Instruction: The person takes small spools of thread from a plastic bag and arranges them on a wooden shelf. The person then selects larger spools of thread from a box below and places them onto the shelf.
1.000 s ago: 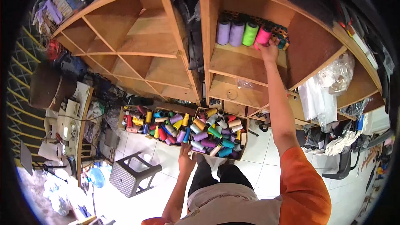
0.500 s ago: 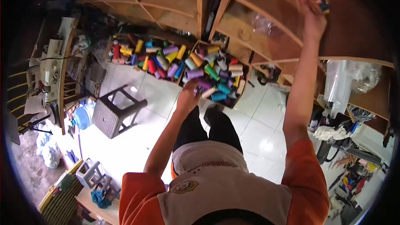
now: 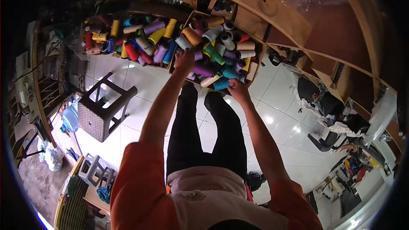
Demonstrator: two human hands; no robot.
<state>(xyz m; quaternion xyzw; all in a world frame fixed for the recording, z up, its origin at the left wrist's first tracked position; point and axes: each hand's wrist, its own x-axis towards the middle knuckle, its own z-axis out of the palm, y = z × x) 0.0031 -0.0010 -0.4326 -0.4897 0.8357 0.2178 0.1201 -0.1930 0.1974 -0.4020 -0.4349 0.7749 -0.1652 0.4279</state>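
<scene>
A wooden box (image 3: 260, 59) full of thread spools in many colours stands in front of my legs. My left hand (image 3: 184, 61) reaches over its near left side, fingers curled beside a purple spool (image 3: 198, 55); whatever they grip is hidden. At the near right side, my right hand (image 3: 239, 90) has its fingers closed at the end of a teal thread spool (image 3: 221, 84). A large dark purple spool (image 3: 204, 69) and a cream spool (image 3: 210, 80) lie between my hands.
Another spool-filled box (image 3: 145, 63) adjoins on the left. Wooden shelving (image 3: 294, 25) rises ahead and to the right. A dark plastic stool (image 3: 96, 117) and a blue water bottle (image 3: 70, 117) stand left on the tiled floor (image 3: 145, 81). Black items (image 3: 324, 98) lie to the right.
My right hand has come down from the spools on the high shelf to the box. My left hand stays at the box's near left. The view has tilted, and the upper shelf's spools are out of sight.
</scene>
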